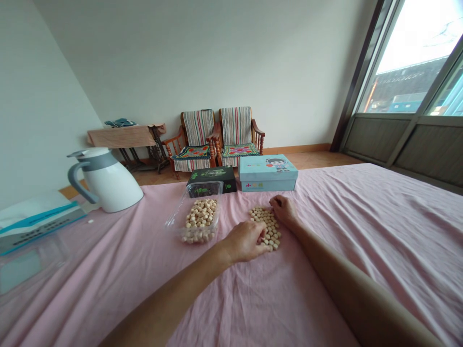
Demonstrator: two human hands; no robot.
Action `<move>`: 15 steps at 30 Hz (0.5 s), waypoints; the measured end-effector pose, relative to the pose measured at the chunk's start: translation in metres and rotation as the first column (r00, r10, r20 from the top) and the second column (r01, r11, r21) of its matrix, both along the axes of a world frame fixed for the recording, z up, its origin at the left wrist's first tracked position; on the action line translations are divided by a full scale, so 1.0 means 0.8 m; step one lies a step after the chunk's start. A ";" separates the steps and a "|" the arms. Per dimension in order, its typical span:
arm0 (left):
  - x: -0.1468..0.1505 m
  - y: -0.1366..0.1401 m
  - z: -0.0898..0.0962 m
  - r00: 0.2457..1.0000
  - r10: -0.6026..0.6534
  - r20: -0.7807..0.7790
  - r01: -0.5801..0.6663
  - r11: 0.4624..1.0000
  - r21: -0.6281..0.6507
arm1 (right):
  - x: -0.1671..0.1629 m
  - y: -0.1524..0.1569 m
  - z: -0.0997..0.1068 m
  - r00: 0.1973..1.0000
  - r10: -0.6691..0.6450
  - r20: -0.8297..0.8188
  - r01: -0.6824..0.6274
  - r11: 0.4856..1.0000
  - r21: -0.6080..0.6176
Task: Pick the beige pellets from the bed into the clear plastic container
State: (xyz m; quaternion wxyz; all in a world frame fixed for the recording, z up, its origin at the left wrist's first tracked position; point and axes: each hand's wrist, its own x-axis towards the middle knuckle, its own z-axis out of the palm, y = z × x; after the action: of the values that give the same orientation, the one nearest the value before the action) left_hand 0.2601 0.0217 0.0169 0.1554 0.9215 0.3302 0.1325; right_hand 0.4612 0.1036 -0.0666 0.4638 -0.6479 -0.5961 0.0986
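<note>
A: Quick pass. Hands?

B: Left hand palm down on the near-left edge of the loose pile of beige pellets, fingers curled lightly onto them, not clamped on anything I can confirm. Right hand at the pile's far-right corner, fingers bent down touching pellets; can't tell if it pinches one.

A: Where's the pile?

B: Flat on the pink cloth covering the tabletop, roughly centre, single layer, packed close, between both hands.

A: Containers?

B: Clear plastic tray just left of the pile, apart from it, no lid on, about half full w/ same beige pellets. Behind it a black box, shut. Next to that, on the right, a light-blue box w/ cartoon figure on lid, shut; contents of both not visible. The two boxes sit side by side, touching or nearly so.

A: Other stuff?

B: White jug w/ grey handle, far left, lid on. Blue-white flat box at left edge, partly blurred. Two wooden chairs w/ striped covers by the back wall.
</note>
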 end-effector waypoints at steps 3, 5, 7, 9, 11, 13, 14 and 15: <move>0.005 -0.004 -0.013 1.000 -0.004 -0.008 0.004 0.999 0.046 | -0.001 -0.001 0.001 1.000 0.008 -0.010 -0.008 1.000 -0.005; 0.006 -0.005 -0.014 1.000 -0.014 -0.018 0.015 0.997 0.075 | -0.001 -0.001 0.002 1.000 0.012 -0.013 -0.012 1.000 -0.013; 0.006 -0.005 -0.007 1.000 -0.018 -0.024 0.020 0.996 0.084 | 0.000 -0.001 0.002 1.000 0.011 -0.012 -0.011 1.000 -0.017; 0.002 -0.003 0.007 1.000 -0.009 -0.005 0.010 0.995 0.095 | 0.000 -0.001 0.003 1.000 0.009 -0.005 -0.009 1.000 -0.016; -0.007 0.003 0.026 0.999 0.019 0.039 -0.024 0.991 0.135 | 0.000 -0.002 0.004 1.000 0.008 0.005 -0.008 1.000 -0.017; -0.022 0.013 0.048 0.993 0.066 0.098 -0.084 0.977 0.197 | 0.000 -0.002 0.004 1.000 0.006 0.010 -0.006 1.000 -0.024; -0.032 0.019 0.058 0.987 0.101 0.125 -0.128 0.964 0.232 | 0.000 -0.002 0.005 1.000 0.004 0.008 -0.004 1.000 -0.029; -0.042 0.025 0.068 0.977 0.149 0.150 -0.186 0.944 0.272 | 0.000 -0.002 0.005 1.000 0.002 0.005 -0.002 0.999 -0.034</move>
State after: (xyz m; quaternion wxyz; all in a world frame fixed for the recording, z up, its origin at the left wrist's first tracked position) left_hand 0.2262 0.0419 0.0710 0.0301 0.8924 0.3743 0.2501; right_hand 0.4608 0.1017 -0.0627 0.4511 -0.6552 -0.5964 0.1074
